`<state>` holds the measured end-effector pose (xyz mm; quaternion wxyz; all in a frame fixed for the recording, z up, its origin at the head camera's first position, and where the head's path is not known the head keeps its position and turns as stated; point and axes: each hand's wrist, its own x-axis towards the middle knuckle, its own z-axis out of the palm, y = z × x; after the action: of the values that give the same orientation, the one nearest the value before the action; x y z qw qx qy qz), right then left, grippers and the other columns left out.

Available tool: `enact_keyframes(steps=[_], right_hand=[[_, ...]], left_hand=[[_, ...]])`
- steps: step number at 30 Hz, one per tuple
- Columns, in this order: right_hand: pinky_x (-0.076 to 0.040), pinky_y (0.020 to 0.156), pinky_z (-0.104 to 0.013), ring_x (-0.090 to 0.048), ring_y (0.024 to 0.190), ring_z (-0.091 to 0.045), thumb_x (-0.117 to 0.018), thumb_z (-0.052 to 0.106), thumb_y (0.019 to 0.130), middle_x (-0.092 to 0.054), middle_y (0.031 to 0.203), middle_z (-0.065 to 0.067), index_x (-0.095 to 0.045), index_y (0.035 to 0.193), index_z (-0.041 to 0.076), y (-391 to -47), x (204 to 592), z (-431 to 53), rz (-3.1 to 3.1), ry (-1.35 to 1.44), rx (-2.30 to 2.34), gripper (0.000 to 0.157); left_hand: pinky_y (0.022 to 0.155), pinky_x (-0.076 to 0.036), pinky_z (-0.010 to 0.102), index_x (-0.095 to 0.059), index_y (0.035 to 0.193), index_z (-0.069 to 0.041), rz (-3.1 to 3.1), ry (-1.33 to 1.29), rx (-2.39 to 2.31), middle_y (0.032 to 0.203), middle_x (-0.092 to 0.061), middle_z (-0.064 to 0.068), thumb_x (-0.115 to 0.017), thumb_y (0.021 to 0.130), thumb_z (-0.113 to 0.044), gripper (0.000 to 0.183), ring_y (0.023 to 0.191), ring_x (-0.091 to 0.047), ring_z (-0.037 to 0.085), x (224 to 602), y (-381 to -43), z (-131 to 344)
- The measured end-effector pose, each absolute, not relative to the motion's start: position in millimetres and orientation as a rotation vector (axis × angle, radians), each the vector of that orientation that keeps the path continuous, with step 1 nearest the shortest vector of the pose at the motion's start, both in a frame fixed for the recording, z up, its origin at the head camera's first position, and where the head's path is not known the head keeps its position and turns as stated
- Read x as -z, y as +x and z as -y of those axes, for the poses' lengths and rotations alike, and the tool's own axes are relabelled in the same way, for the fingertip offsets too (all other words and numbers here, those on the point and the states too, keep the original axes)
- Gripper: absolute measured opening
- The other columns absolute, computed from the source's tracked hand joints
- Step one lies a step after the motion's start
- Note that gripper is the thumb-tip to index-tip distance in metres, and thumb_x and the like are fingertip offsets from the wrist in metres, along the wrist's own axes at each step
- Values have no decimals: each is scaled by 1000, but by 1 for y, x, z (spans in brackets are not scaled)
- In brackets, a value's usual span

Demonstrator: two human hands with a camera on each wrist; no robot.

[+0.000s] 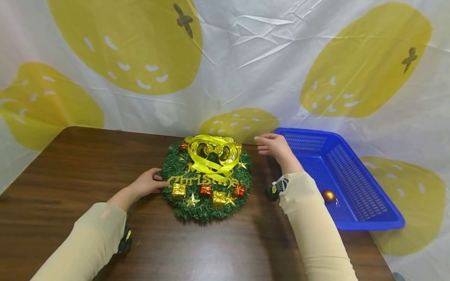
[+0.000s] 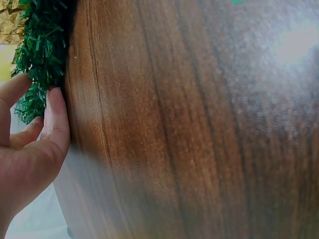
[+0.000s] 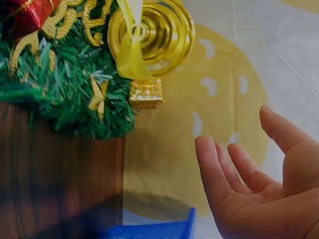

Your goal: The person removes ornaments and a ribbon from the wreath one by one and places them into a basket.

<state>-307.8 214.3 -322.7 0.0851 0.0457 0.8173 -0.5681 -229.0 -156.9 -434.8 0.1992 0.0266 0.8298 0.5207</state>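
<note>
A green Christmas wreath lies on the table, decorated with gold and red gift boxes, gold stars and gold "Christmas" lettering. Two shiny gold bells with a loose yellow ribbon sit on its upper part. At the wreath's left edge, my left hand pinches the greenery between thumb and fingers, as the left wrist view also shows. My right hand hovers to the right of the wreath, apart from it. Its fingers are relaxed and hold nothing, with the thumb spread in the right wrist view.
To the right stands a blue plastic basket with perforated sides, partly behind my right arm. Inside it lies a shiny orange-gold ball. Behind the brown wooden table hangs a white curtain printed with yellow fruit.
</note>
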Motion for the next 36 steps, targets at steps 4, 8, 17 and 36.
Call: enact_keyframes(steps=[4,8,17,36], right_hand=[[-57,78,-23,-60,68,-3,-58,19,92,-50,131,-27,-44,134,-8,-310,332,-208,-2435,176,1677,52],[-54,91,-34,-65,95,-26,-58,21,92,-49,135,-26,-43,136,-6,-312,340,-200,-2413,215,1642,53],[-52,95,-36,-53,119,-38,-59,20,92,-49,134,-26,-44,135,-5,-314,358,-185,-2371,272,1632,52],[-56,85,-38,-60,64,-11,-56,5,90,-58,76,-6,-48,128,-13,-318,377,-172,-2325,254,1649,42]], left_hand=[[90,-53,43,-11,144,14,-2328,71,-1460,131,-36,37,-56,93,-15,74,115,-50,44,435,-229,157],[90,-53,42,-11,144,14,-2325,67,-1474,131,-36,37,-57,92,-14,75,115,-50,45,434,-228,156],[89,-54,43,-11,143,14,-2321,61,-1488,131,-36,38,-57,92,-13,75,114,-51,45,436,-229,157],[91,-53,44,-12,144,14,-2311,44,-1494,132,-36,38,-57,92,-13,74,116,-49,46,434,-229,157]])
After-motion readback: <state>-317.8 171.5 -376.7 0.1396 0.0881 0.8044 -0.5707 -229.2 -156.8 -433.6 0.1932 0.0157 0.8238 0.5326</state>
